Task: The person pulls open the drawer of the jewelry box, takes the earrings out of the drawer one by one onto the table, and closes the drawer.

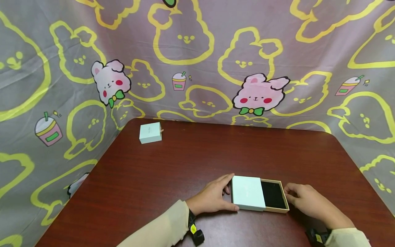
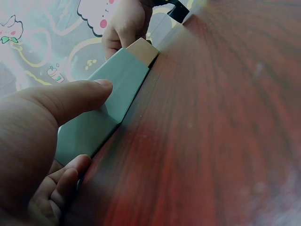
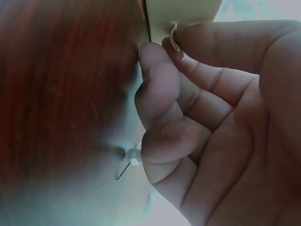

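Note:
A pale mint sliding gift box [image 1: 248, 192] lies on the table, its cream drawer [image 1: 276, 210] pulled partway out to the right. Black lining [image 1: 273, 195] shows inside the drawer. My left hand [image 1: 213, 197] grips the mint sleeve from the left, the thumb along its near side, as the left wrist view also shows. At the drawer's right end my right hand [image 1: 310, 200] pinches a thin ribbon tab [image 3: 174, 36] between thumb and finger. A pearl stud earring [image 3: 134, 155] with a thin pin appears beside the curled lower fingers; whether they hold it I cannot tell.
A second mint box [image 1: 150, 132] with a small tab on its right side stands at the far left of the brown table [image 1: 185, 157]. A cartoon-printed cloth [image 1: 203, 103] hangs along the table's back and sides.

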{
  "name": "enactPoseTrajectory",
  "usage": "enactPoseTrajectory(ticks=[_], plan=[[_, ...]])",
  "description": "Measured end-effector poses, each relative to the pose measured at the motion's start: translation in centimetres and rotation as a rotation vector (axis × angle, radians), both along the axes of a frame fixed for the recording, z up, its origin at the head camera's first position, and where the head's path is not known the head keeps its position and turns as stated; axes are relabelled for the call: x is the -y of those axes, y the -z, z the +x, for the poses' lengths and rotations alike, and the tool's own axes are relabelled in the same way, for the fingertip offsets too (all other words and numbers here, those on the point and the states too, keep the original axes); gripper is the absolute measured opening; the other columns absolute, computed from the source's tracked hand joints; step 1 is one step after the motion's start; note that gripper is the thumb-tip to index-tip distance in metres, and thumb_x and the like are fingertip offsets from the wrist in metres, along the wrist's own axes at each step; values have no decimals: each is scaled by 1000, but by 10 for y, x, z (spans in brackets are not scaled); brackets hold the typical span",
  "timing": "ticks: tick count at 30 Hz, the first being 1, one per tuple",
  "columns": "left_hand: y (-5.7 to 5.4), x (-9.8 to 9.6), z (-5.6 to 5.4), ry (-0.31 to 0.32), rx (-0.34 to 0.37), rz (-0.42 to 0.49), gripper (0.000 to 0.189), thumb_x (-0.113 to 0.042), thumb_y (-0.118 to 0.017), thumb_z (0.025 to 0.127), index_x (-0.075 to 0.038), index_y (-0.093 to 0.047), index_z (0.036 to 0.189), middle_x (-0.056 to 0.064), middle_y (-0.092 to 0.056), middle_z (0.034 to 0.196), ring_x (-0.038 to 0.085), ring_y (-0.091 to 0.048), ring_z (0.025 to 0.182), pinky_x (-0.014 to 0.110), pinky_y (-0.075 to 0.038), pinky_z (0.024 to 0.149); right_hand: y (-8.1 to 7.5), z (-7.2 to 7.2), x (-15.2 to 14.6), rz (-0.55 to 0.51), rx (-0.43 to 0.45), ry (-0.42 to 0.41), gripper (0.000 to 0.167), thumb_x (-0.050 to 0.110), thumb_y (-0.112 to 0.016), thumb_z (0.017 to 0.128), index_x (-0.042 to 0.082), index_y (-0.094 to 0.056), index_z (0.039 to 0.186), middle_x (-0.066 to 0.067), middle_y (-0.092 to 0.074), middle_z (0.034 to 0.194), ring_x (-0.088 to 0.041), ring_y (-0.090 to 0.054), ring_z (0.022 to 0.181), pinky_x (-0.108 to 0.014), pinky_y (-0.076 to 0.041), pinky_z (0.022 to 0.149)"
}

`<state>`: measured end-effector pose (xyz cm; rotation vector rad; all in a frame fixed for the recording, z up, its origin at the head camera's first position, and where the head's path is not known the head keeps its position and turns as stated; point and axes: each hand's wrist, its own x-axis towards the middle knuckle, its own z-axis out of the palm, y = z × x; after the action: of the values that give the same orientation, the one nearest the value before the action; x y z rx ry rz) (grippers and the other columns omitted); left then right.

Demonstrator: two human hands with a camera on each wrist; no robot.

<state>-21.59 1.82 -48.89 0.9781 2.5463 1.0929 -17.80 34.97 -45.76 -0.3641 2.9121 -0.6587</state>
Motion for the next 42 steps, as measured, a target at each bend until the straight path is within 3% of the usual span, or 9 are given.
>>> enactPoseTrajectory(ticks=[14, 31, 42], plan=[[1, -1, 0, 1, 20, 5, 106, -54, -81, 73, -15, -26, 155, -16, -51, 102, -1, -51, 87, 21, -44, 79, -1, 3, 2, -24, -2, 0, 15, 3, -67, 89, 16, -61, 84, 8, -52, 68, -5, -47, 58, -27, -39, 54], [-4, -5, 4, -12, -12, -42, 106, -55, -80, 73, -15, -26, 155, -16, -50, 106, -2, -50, 86, 21, -41, 78, 0, 3, -1, -13, -27, -5, 15, 2, -67, 87, 15, -61, 83, 10, -53, 68, -4, -47, 57, -28, -40, 55], [-10, -11, 5, -7, -61, -89, 107, -52, -83, 71, -10, -30, 153, -7, -44, 135, -3, -50, 84, 18, -41, 75, -1, 5, -2, -40, -36, -26, 14, 3, -68, 88, 15, -62, 84, 11, -53, 68, -3, -47, 57, -27, -40, 54]])
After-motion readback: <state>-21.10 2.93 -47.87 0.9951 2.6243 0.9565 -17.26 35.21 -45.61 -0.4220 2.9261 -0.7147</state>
